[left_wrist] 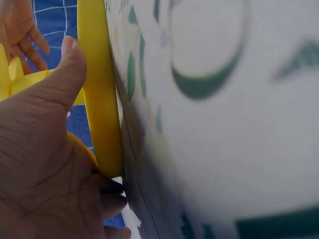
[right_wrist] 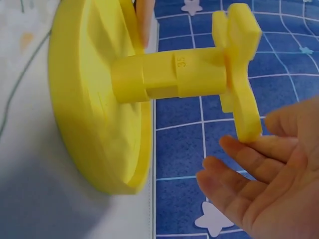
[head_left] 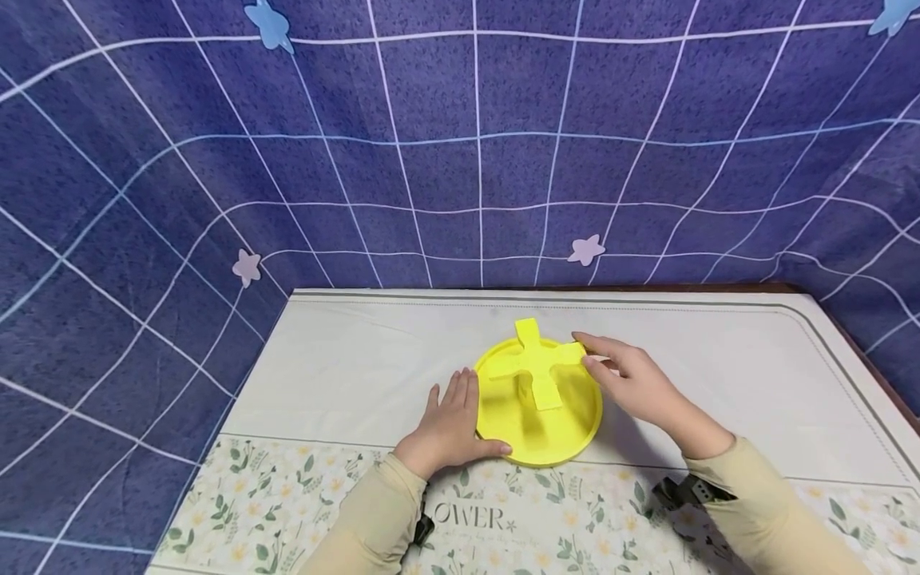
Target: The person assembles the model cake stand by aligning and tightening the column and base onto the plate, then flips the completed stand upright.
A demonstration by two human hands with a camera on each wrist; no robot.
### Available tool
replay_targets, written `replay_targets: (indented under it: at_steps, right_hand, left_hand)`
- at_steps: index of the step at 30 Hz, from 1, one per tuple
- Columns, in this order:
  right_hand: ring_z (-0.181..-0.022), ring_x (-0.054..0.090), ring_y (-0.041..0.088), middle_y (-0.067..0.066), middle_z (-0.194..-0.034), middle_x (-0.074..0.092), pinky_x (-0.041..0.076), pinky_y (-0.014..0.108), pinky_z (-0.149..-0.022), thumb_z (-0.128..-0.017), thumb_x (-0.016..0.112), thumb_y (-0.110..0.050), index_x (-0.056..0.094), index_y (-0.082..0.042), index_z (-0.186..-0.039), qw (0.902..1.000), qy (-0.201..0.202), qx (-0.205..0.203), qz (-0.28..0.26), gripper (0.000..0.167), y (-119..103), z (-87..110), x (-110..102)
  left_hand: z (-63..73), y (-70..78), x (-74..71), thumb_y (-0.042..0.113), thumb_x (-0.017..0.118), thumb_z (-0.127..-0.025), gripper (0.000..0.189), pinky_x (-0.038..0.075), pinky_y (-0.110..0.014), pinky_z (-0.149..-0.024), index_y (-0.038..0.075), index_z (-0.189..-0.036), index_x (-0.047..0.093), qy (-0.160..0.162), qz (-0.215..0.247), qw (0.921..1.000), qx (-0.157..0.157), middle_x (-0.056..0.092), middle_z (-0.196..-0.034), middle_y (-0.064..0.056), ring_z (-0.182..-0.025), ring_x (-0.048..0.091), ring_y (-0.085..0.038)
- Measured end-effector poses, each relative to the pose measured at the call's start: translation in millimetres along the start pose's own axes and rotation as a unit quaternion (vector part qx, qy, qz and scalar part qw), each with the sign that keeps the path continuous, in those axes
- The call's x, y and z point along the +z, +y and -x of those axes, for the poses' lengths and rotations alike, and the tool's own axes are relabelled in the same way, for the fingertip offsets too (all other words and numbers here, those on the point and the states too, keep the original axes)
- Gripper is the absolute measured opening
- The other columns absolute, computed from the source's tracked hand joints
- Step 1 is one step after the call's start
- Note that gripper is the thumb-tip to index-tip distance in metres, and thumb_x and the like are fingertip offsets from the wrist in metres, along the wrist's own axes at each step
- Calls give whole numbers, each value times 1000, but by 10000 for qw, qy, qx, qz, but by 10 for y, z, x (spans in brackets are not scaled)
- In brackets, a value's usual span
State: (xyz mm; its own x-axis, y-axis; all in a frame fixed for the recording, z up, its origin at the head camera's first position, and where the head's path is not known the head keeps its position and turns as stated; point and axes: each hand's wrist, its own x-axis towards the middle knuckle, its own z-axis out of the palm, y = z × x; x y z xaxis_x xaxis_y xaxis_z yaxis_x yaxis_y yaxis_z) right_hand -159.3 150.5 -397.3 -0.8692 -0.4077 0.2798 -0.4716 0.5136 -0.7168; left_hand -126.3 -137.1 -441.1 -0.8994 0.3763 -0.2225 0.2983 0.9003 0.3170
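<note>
A yellow round shallow dish with a raised rim lies on the table. From its inside rises a thick yellow post marked "35", topped by a yellow four-armed cross handle. My left hand holds the dish's left and near rim, the thumb over the near edge and the fingers along the outer side. My right hand pinches the end of the cross handle's right arm between thumb and index finger; its other fingers extend loosely below in the right wrist view.
The table has a white cover with a floral band along the near side. Blue grid-patterned cloth with star shapes hangs behind and at the sides. Small dark devices are strapped to both wrists.
</note>
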Motion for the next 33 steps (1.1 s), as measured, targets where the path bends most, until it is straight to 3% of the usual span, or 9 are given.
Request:
replay_targets:
  at_steps: [6,16,26,33]
  right_hand:
    - [-112,61,35,19,-129,60,53,44,-86,-94,62,-3,57,5,-132,9994,14,-248,250,38,-24,151,2]
    - [-112,61,32,11,-119,67,48,51,-93,-89,73,-19,66,-4,-120,9942,276,-244,1013,36,-156,300,94]
    - [-97,67,27,8,-102,72,53,46,-83,-78,82,-32,72,-5,-106,9797,736,-710,1722,40,-249,288,301]
    - [-89,68,22,4,-98,72,55,43,-75,-73,85,-34,73,-9,-101,9745,1155,-731,1780,39,-241,271,180]
  left_hand:
    - [0,-7,-1,73,62,-78,124,5,-56,-116,-7,-153,5,-22,19,10000,-41,5,-160,-24,-148,5,-36]
    - [-1,9,-11,71,62,-79,122,7,-58,-115,-8,-153,6,-4,-41,10000,16,6,-160,-25,-148,6,-37]
    - [-2,17,-16,71,62,-80,121,6,-58,-115,-7,-153,5,-32,-3,10000,-13,5,-160,-24,-148,5,-36]
    - [0,9,-16,71,62,-79,122,6,-58,-115,-8,-153,5,-36,27,10000,14,5,-160,-24,-148,5,-36]
